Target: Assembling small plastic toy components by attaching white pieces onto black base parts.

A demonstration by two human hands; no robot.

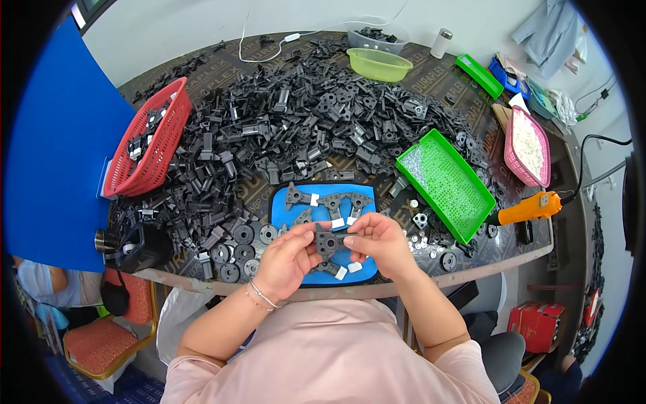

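While pinched, black plastic bracket (328,242) looks angular.

The plastic parts (296,114) heaped on the dark brown table (444,74) are black. A blue mat (363,192) lies under several of them. The mesh basket (151,138) is red, the tray (447,182) bright green with pale dots, the bowl (379,64) lime, and the power tool (531,207) orange.

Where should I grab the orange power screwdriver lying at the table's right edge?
Probably around the orange screwdriver's thick barrel at mid-length, coming from above with the right hand. It lies flat and nearly level on the table, its cable trailing off right, so the middle is bare and easiest to wrap.
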